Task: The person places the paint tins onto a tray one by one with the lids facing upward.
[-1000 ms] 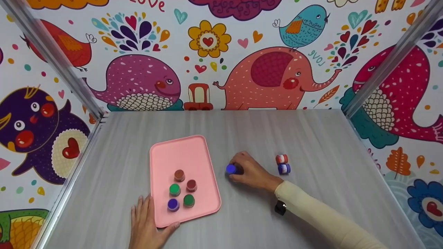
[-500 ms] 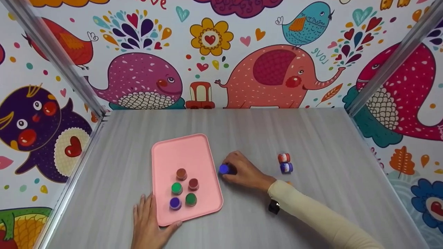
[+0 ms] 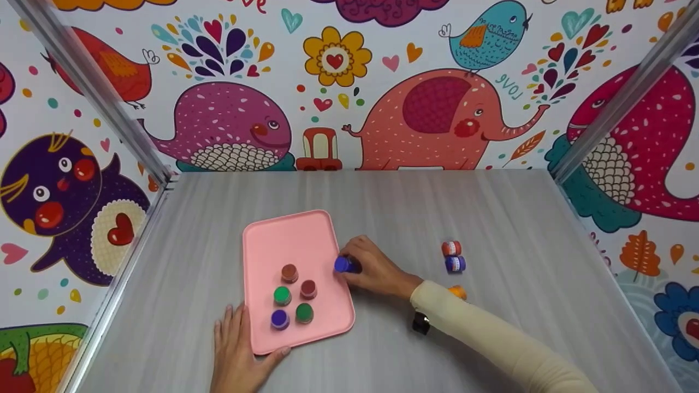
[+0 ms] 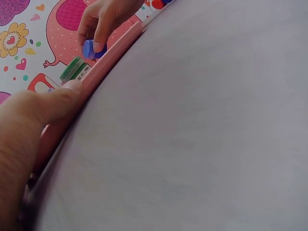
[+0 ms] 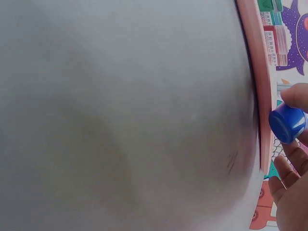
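Observation:
My right hand [image 3: 372, 267] pinches a small paint jar with a blue lid [image 3: 343, 265] between thumb and fingers, over the right rim of a pink tray [image 3: 286, 234]. In the right wrist view the blue jar [image 5: 287, 122] is tilted, close to the tray's rim. Around the tray's near left corner lies my left hand [image 3: 236, 352], its fingers straight along the left side and its thumb on the near edge. Several paint jars stand on the tray: an orange-brown one [image 3: 289, 273], a dark red one [image 3: 308, 289], two green ones [image 3: 282, 295] and a purple one [image 3: 280, 320].
To the right on the grey table [image 3: 404, 207], a red jar [image 3: 451, 248] and a blue-purple jar [image 3: 455, 265] lie side by side. An orange jar [image 3: 457, 292] is partly hidden by my right sleeve [image 3: 480, 322]. Patterned walls enclose the table's back and sides.
My right hand has carried the blue-lidded jar leftward from the table to above the tray's right rim. The orange jar has come into sight beside the sleeve. My left hand stays at the tray.

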`<act>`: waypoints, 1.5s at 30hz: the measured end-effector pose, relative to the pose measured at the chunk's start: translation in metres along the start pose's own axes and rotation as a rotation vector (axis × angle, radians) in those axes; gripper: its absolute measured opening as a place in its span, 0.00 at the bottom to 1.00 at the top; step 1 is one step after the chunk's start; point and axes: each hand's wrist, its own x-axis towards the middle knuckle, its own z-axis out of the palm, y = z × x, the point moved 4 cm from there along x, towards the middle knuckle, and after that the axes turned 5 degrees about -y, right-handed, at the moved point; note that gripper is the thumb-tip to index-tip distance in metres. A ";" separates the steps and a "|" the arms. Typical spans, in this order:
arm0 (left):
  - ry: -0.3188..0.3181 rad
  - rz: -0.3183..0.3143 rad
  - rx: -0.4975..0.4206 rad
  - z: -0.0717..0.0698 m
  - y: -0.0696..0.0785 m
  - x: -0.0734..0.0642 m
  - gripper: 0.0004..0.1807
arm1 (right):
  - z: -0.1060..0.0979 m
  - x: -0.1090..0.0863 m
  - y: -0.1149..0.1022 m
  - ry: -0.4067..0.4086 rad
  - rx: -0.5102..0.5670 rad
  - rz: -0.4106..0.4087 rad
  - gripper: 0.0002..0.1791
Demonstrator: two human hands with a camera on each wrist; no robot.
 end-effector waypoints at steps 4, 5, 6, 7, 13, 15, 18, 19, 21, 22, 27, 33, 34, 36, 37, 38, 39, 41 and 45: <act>0.009 0.009 0.005 0.001 0.001 0.000 0.82 | 0.003 0.006 -0.002 -0.016 0.008 0.020 0.18; 0.011 0.010 0.005 0.001 0.002 0.000 0.82 | 0.004 0.008 -0.003 -0.023 0.011 0.029 0.19; 0.012 0.009 0.005 0.001 0.002 0.001 0.82 | 0.005 0.009 -0.004 -0.031 0.016 0.039 0.19; 0.013 0.010 0.002 0.001 0.002 0.001 0.82 | 0.007 0.011 -0.004 -0.038 0.018 0.042 0.20; 0.012 0.009 -0.005 0.000 0.002 0.002 0.82 | 0.020 0.022 -0.006 -0.060 0.026 0.056 0.20; 0.017 0.014 -0.006 0.000 0.002 0.003 0.81 | 0.023 0.025 -0.007 -0.060 0.021 0.066 0.20; 0.030 0.027 -0.010 -0.001 0.002 0.004 0.81 | 0.027 0.029 -0.008 -0.049 0.020 0.074 0.19; 0.034 0.032 -0.011 -0.001 0.002 0.004 0.81 | 0.027 0.031 -0.008 -0.045 0.028 0.080 0.19; 0.041 0.039 -0.014 -0.001 0.001 0.004 0.81 | 0.028 0.034 -0.008 -0.039 0.049 0.087 0.18; 0.042 0.038 -0.015 -0.001 0.001 0.004 0.81 | 0.029 0.035 -0.008 -0.039 0.061 0.093 0.18; 0.054 0.046 -0.018 0.000 0.001 0.002 0.80 | 0.035 0.040 -0.011 -0.042 0.106 0.094 0.18; 0.065 0.062 -0.023 0.001 0.001 0.000 0.79 | 0.042 0.042 -0.015 -0.049 0.147 0.073 0.20; 0.063 0.059 -0.025 0.001 0.001 0.000 0.79 | 0.043 0.043 -0.015 -0.053 0.147 0.071 0.20; 0.059 0.051 -0.022 0.001 0.000 0.000 0.79 | 0.044 0.043 -0.015 -0.063 0.142 0.068 0.20; 0.059 0.051 -0.020 0.001 0.000 0.000 0.79 | 0.045 0.043 -0.015 -0.068 0.137 0.067 0.21; 0.056 0.050 -0.019 0.001 0.000 0.001 0.79 | 0.045 0.043 -0.015 -0.071 0.130 0.067 0.21; 0.053 0.051 -0.020 0.001 -0.001 0.001 0.79 | 0.045 0.042 -0.015 -0.075 0.123 0.067 0.21; 0.053 0.056 -0.021 0.001 -0.001 0.001 0.78 | 0.045 0.042 -0.014 -0.080 0.107 0.070 0.21; 0.051 0.057 -0.028 0.000 -0.002 0.000 0.78 | 0.040 0.040 -0.015 -0.095 0.086 0.066 0.23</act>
